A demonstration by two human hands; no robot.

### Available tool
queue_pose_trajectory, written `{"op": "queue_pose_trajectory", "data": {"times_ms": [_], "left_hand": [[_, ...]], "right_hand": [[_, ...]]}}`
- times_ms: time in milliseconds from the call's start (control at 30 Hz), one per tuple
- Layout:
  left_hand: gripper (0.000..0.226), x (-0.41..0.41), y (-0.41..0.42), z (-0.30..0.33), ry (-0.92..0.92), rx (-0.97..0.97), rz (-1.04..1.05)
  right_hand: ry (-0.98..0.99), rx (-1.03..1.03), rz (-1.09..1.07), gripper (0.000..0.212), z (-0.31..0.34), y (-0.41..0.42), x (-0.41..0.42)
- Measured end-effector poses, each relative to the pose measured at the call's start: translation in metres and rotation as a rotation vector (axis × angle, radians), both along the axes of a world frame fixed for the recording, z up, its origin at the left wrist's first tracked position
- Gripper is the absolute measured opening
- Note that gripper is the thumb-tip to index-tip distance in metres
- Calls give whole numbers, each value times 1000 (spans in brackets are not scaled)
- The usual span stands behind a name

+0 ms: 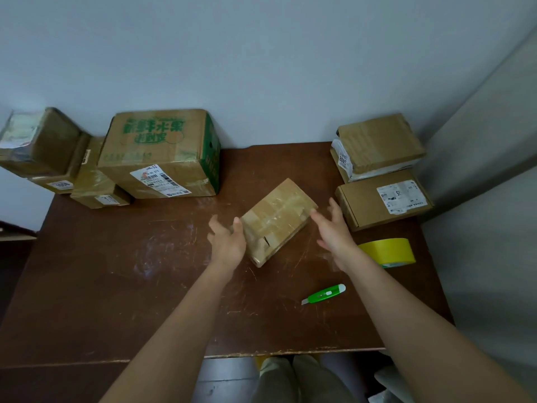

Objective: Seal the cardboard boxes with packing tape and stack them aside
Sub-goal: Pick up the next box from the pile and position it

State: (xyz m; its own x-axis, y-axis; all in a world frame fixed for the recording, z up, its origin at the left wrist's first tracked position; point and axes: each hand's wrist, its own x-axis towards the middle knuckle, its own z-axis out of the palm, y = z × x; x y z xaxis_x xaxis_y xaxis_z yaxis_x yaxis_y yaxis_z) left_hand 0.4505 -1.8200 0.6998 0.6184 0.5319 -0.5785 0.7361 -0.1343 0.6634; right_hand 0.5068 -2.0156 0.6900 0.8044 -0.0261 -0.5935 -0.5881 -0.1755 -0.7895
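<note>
A small cardboard box (277, 221), wrapped in clear tape, lies askew on the middle of the brown table (116, 271). My left hand (226, 239) is open at the box's left side, its thumb touching the left edge. Spread and open, my right hand (334, 231) hovers just off the box's right corner. A yellow roll of packing tape (388, 252) lies right of my right wrist. A green utility knife (324, 294) rests on the table nearer me.
A large box with green print (162, 154) stands at the back left, with several smaller boxes (58, 158) stacked beside it. Two boxes sit at the back right, one (377, 145) behind the flat one (383, 199). A wall runs behind the table.
</note>
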Motion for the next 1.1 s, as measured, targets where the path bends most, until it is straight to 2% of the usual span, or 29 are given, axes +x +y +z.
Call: {"op": "queue_pose_trajectory", "data": {"times_ms": [67, 200, 367, 433, 733, 867, 1000, 1100], "left_hand": [[60, 1, -2, 0, -30, -48, 57], [43, 7, -2, -6, -105, -58, 19], [42, 17, 2, -21, -180, -233, 27], [38, 22, -4, -19, -199, -265, 20], [39, 16, -18, -13, -280, -164, -32], [39, 11, -23, -12, -288, -106, 2], [39, 5, -26, -2, -231, 65, 41], [28, -5, -31, 5, -218, 162, 77]], "right_hand": [[-26, 9, 46, 66, 2, 3, 7], [8, 0, 83, 55, 4, 14, 15], [-121, -126, -149, 48, 7, 14, 8], [-145, -171, -156, 50, 7, 12, 6], [-72, -168, -97, 50, 6, -4, 1], [-41, -102, -81, 50, 14, -14, -6], [-83, -191, -32, 40, 29, -30, -8], [-151, -282, -110, 28, 42, -52, -10]]}}
